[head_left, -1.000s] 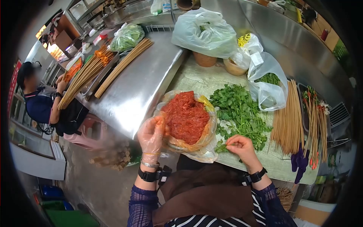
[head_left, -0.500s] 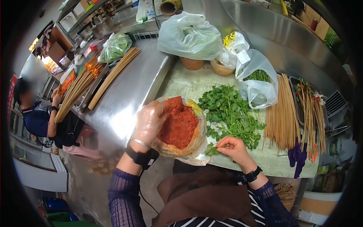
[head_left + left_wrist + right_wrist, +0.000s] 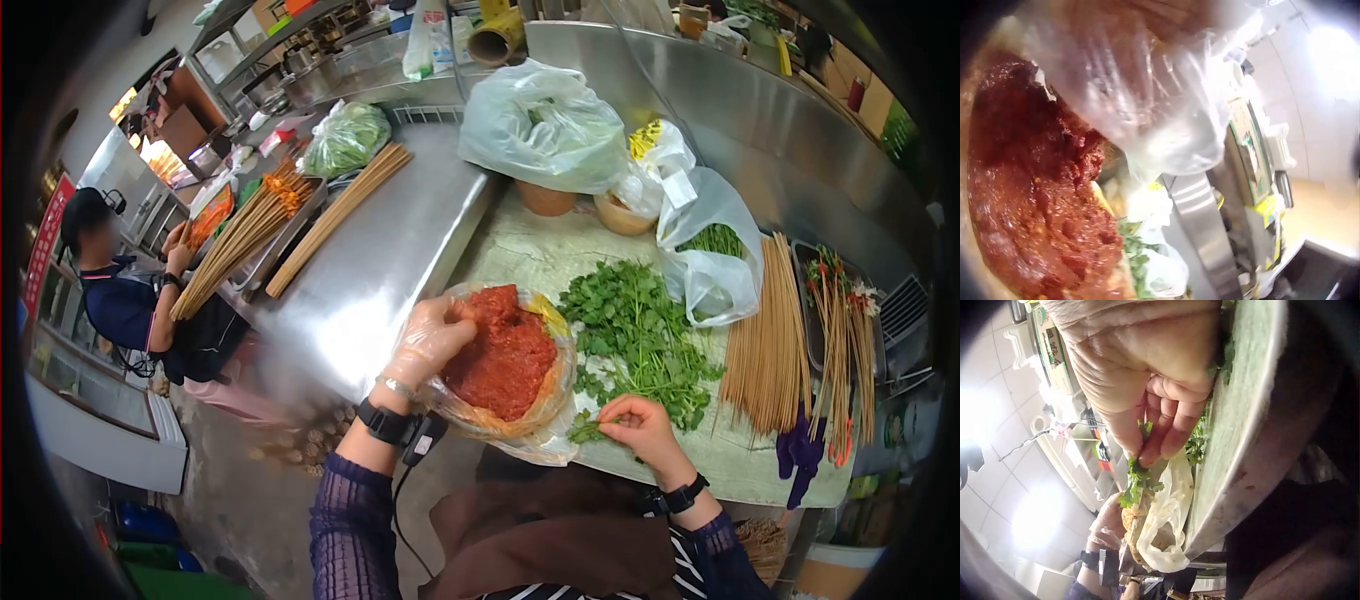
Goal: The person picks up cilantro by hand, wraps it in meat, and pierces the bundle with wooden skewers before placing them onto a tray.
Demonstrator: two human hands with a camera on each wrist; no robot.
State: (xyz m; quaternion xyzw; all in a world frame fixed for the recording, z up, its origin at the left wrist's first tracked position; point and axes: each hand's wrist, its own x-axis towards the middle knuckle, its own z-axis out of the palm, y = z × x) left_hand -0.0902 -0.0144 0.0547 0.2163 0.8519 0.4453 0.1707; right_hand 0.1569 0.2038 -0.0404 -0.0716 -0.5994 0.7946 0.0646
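Observation:
My left hand point(image 3: 432, 335), in a clear plastic glove, reaches over the bowl's left side, with its thumb and fingers at the red minced meat point(image 3: 505, 365). The fingertips are hidden; I cannot tell if they grip meat. In the left wrist view the glove point(image 3: 1141, 94) covers the top and the meat point(image 3: 1041, 206) spreads below left. The bowl is lined with a plastic bag point(image 3: 545, 440). My bare right hand point(image 3: 645, 432) pinches a small cilantro sprig point(image 3: 585, 428) between thumb and fingers, just right of the bowl. Its leaves point(image 3: 1135, 481) hang below the fingertips in the right wrist view.
A heap of cilantro point(image 3: 640, 340) lies right of the bowl. Bamboo skewers point(image 3: 765, 350) and a tray of filled skewers point(image 3: 835, 310) stand farther right. Plastic bags of greens point(image 3: 545, 125) sit behind. Another person point(image 3: 125, 290) works at the left beside more skewers point(image 3: 335, 220).
My left hand, raised with curled fingers at the bowl's left side a second ago, has moved over onto the meat. The right hand keeps pinching the sprig in about the same spot.

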